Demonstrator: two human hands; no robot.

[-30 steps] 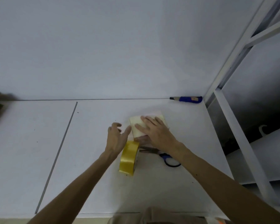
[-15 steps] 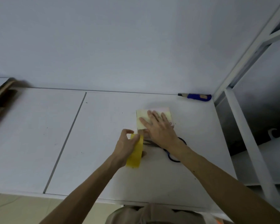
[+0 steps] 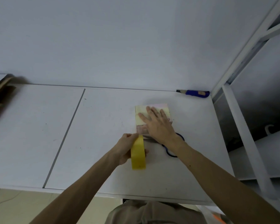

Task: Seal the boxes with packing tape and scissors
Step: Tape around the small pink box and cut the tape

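Brown cardboard lies at the far left of the white tabletop, well apart from the work. Further right, the left hand has its grip closed round the yellow tape roll. Fingers and thumb curl about the roll, which stands on edge with its top just beside the near side of the box. That small, pale box sits right of centre. The right hand lies flat on its lid, fingers straight, grasping nothing, only pressing down. Blue-handled scissors lie partly under that wrist, and a blue utility knife rests by the back wall. Whether a strip runs from roll to box cannot be told. The likely risk is the light box sliding or tipping if the roll is pulled hard while the palm eases off. Slack tape could also wrinkle or stick to itself.
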